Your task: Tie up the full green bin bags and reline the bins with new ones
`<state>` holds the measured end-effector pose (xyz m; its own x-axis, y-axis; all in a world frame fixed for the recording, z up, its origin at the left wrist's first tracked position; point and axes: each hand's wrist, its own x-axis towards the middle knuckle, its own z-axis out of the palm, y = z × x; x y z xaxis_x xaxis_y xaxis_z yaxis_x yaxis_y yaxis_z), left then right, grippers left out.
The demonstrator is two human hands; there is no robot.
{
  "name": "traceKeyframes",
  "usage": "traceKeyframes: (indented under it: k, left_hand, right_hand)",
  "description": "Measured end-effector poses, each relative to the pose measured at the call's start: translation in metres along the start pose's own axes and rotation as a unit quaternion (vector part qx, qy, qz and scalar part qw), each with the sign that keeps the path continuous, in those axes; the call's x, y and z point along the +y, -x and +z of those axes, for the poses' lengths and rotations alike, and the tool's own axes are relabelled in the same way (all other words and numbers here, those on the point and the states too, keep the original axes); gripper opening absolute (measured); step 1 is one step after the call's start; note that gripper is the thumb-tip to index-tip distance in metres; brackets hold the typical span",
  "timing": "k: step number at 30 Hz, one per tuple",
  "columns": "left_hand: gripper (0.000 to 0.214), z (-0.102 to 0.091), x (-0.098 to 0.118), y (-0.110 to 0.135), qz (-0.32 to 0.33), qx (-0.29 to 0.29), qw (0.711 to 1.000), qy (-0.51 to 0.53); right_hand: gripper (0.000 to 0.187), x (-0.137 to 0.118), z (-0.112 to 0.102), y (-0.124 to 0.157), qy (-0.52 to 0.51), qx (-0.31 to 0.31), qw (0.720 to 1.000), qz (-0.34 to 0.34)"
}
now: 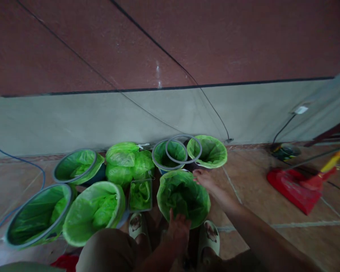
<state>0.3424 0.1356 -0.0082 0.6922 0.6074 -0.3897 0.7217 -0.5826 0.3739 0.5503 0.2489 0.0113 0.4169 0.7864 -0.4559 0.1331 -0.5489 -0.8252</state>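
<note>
Between my feet stands a bin lined with a green plastic bag [184, 194], its bag folded over the rim. My left hand [178, 228] is at the bin's near edge, fingers apart, slightly blurred. At the far right of the same rim, my right hand [204, 178] has its fingers curled on the green bag's edge. Just beyond it, a loose grey ring [200, 149] lies across two more lined bins, a grey-rimmed one [159, 164] and one with its bag folded over the rim [219, 153].
Left are a small square lined bin [141, 196], bundled green bags [120, 155] and several lined bins, including a large one [69, 223]. A red dustpan [293, 189] lies right on the tiles. Cables hang along the wall [102, 113]; a blue cable [31, 163] runs left.
</note>
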Motion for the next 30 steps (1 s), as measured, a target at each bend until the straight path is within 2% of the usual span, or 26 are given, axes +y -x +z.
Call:
traceKeyframes:
  k: [2,3,7,10,13,16,18,20,23,25,26,30]
  left_hand:
    - [0.034,-0.005,0.001,0.001,0.008,0.006,1.0,0.028]
    - [0.035,-0.008,0.001,0.001,0.013,0.011,0.999,0.039]
    - [0.035,-0.015,0.0,0.002,0.011,0.047,0.997,0.064]
    - [0.035,-0.028,-0.003,0.002,-0.016,0.089,0.992,0.092]
    - [0.038,-0.049,-0.017,-0.005,-0.092,0.152,0.977,0.116]
    - [0.043,-0.066,-0.04,-0.019,-0.195,0.229,0.948,0.105]
    - [0.049,-0.069,-0.056,-0.031,-0.249,0.254,0.931,0.086]
    - [0.051,-0.066,-0.067,-0.044,-0.269,0.26,0.923,0.084]
    - [0.044,-0.064,-0.081,-0.065,-0.33,0.295,0.885,0.145]
    - [0.045,-0.066,-0.089,-0.077,-0.383,0.29,0.855,0.196]
    - [0.046,-0.068,-0.094,-0.083,-0.395,0.273,0.851,0.212]
    - [0.04,-0.074,-0.11,-0.099,-0.38,0.234,0.866,0.225]
  right_hand:
    - [0.014,-0.02,0.013,-0.025,-0.168,0.048,0.977,0.122]
    - [0.015,-0.029,0.019,-0.037,-0.205,0.062,0.965,0.151]
    - [0.022,-0.047,0.037,-0.071,-0.251,0.102,0.947,0.172]
    - [0.025,-0.052,0.035,-0.074,-0.27,0.124,0.941,0.16]
    - [0.023,-0.054,0.02,-0.056,-0.287,0.11,0.942,0.131]
    - [0.018,-0.045,-0.004,-0.023,-0.302,0.071,0.945,0.1]
    - [0.015,-0.031,-0.023,0.0,-0.308,0.028,0.948,0.08]
    - [0.014,-0.015,-0.043,0.021,-0.305,-0.008,0.949,0.078]
    - [0.013,0.008,-0.073,0.048,-0.287,-0.01,0.953,0.098]
    - [0.01,0.02,-0.092,0.065,-0.284,0.0,0.953,0.104]
    - [0.008,0.024,-0.101,0.073,-0.286,0.0,0.953,0.103]
    - [0.003,0.034,-0.118,0.095,-0.315,0.008,0.944,0.095]
